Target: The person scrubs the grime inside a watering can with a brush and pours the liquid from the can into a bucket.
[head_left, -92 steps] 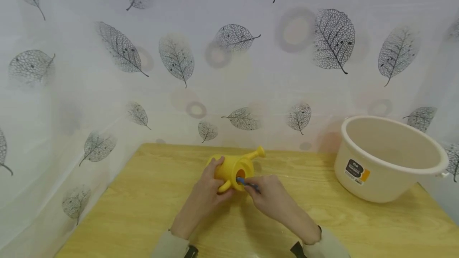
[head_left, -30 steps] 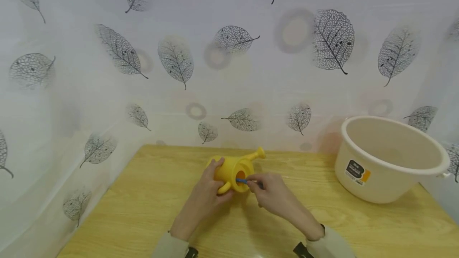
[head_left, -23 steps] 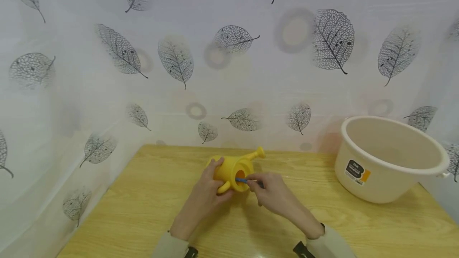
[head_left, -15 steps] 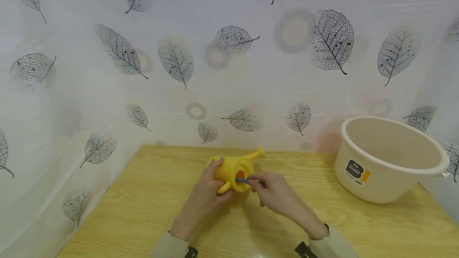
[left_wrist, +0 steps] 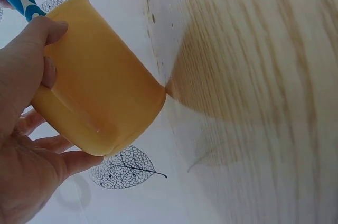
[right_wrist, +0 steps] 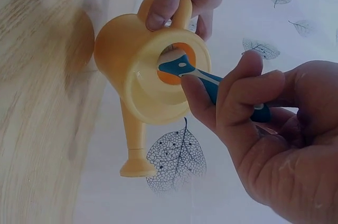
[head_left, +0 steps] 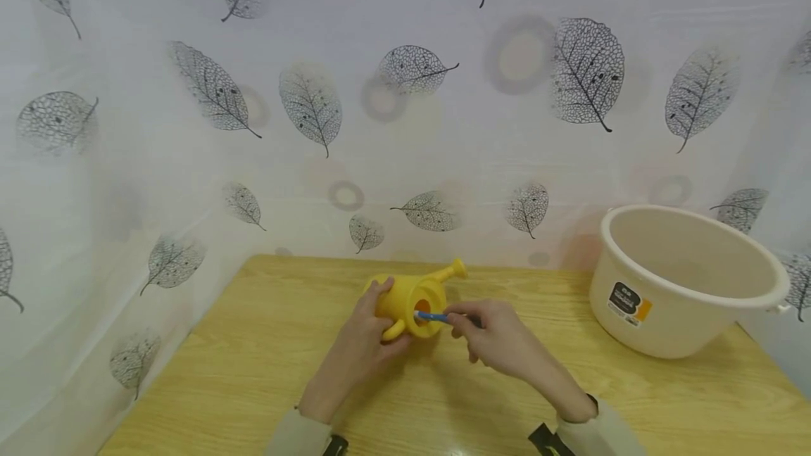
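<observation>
A yellow toy watering can (head_left: 399,295) is tipped on its side, its opening facing right and its spout pointing to the back right. My left hand (head_left: 356,347) grips it by the body and the looped handle (right_wrist: 182,12). In my right hand (head_left: 500,340) is a small blue-and-white brush (right_wrist: 203,78), pinched between thumb and fingers. The pale head of the brush sits in the can's opening, its front part hidden inside. In the left wrist view, the can's bottom edge (left_wrist: 165,93) meets the wooden surface.
A large cream bucket (head_left: 684,329) with a label stands at the right of the wood-grain table (head_left: 253,343). Behind and to the left hangs a pale curtain (head_left: 431,139) printed with dark leaves.
My right hand has shifted to the right, drawing the brush partly out, so its pale head shows at the opening. The left hand and watering can stay nearly in place.
</observation>
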Motion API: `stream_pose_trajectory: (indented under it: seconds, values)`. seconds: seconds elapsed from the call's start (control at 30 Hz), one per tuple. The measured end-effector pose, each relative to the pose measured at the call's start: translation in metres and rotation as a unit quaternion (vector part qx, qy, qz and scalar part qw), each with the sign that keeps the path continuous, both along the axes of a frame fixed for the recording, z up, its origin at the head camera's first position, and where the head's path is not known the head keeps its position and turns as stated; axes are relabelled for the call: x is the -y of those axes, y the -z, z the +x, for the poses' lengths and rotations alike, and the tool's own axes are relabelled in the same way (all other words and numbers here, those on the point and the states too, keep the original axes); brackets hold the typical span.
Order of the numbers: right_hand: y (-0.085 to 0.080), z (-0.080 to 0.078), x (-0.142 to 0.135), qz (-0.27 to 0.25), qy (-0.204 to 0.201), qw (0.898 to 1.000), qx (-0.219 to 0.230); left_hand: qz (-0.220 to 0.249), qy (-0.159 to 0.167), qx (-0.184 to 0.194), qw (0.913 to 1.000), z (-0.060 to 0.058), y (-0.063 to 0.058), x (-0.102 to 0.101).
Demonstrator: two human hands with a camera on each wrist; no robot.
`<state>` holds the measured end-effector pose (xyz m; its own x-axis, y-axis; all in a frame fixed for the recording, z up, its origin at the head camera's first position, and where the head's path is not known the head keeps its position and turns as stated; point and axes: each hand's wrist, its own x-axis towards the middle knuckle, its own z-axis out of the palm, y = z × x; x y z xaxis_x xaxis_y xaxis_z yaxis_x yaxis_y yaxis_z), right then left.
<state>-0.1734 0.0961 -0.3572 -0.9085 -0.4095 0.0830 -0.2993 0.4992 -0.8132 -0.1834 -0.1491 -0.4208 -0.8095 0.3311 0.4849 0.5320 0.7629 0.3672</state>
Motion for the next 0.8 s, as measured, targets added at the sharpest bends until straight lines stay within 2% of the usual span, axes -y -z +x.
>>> stream_pose_trajectory:
  seconds: [0.4,0.8]
  values:
    - [-0.0022,0.0005,-0.0036,0.002,-0.006,1.000,0.007,0.001,0.001,-0.008,1.0000,0.0003,0.0002,-0.0001]
    - [0.0050,-0.0015,0.0027,-0.010,-0.013,1.000,-0.007,-0.001,0.000,-0.006,1.0000,-0.0011,0.0029,0.0009]
